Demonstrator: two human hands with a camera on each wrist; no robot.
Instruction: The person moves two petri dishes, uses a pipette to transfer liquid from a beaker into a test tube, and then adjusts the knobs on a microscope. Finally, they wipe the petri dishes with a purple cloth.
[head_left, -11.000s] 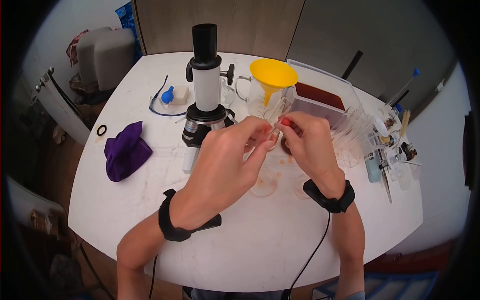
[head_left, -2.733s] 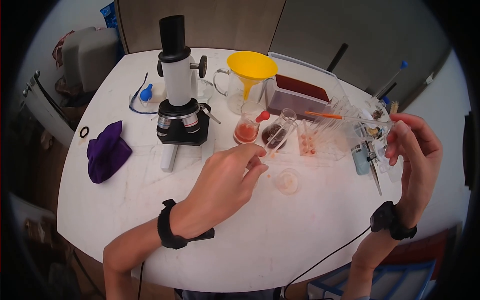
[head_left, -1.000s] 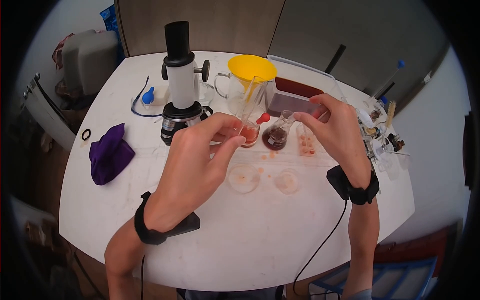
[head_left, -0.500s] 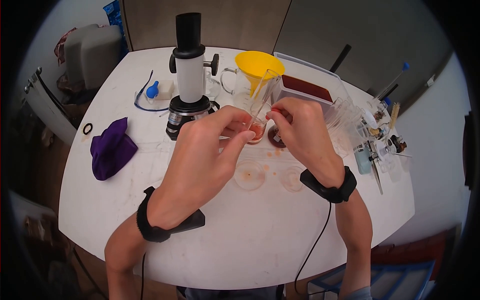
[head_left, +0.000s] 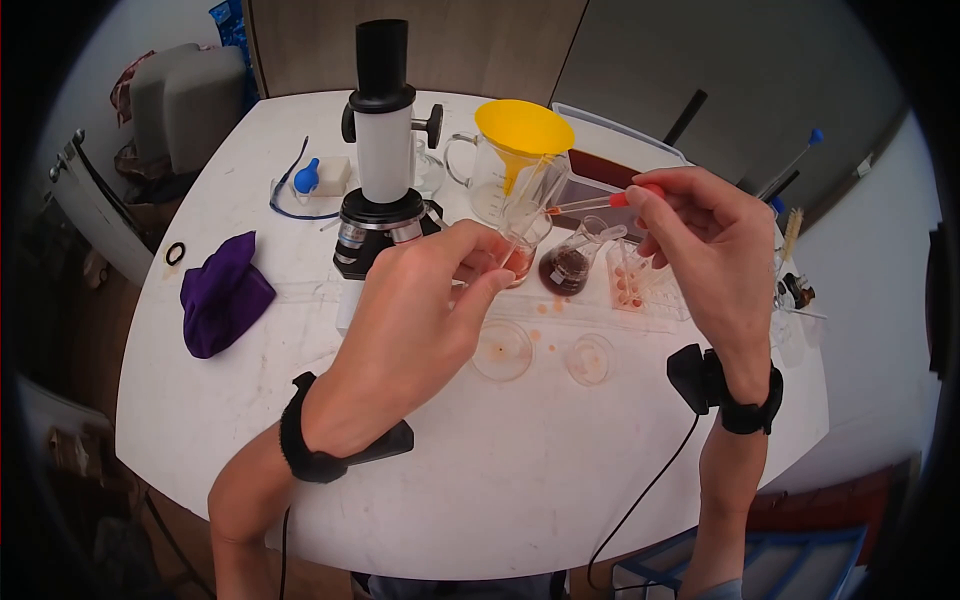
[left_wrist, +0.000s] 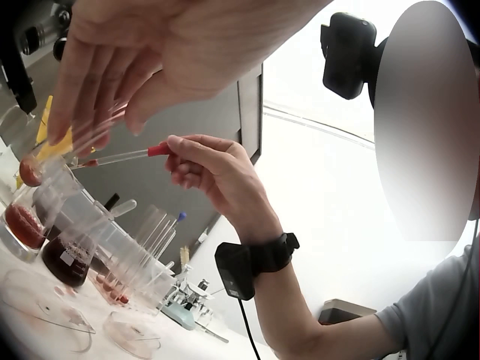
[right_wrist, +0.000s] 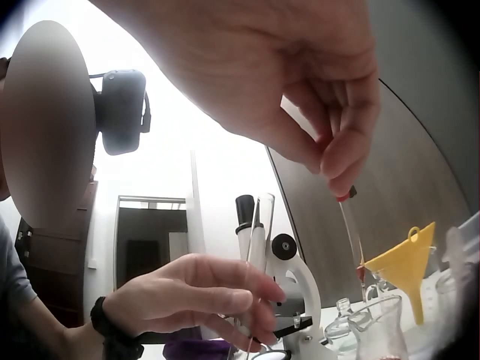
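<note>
My left hand (head_left: 415,300) pinches a clear glass test tube (head_left: 545,182) between thumb and fingers, tilted up and away. My right hand (head_left: 715,235) pinches the red bulb of a glass dropper (left_wrist: 124,157), held nearly level. Reddish liquid shows at the dropper's tip, which is close to the test tube in the head view. Below the left fingertips stands a beaker (head_left: 519,262) with red-orange liquid, partly hidden by the hand. A conical flask (head_left: 565,270) of dark liquid stands just right of it, a clear tube leaning in its neck.
A microscope (head_left: 385,150) stands left of the hands, a yellow funnel (head_left: 525,125) in a glass jug behind them. Two shallow dishes (head_left: 502,352) lie in front. A rack (head_left: 628,280) with reddish tubes and a purple cloth (head_left: 225,295) flank the work.
The left hand has brought the test tube up from lower. The right hand, at the far right 2.7 seconds ago, reached the dropper's bulb in the beaker, then lifted the dropper out rightward.
</note>
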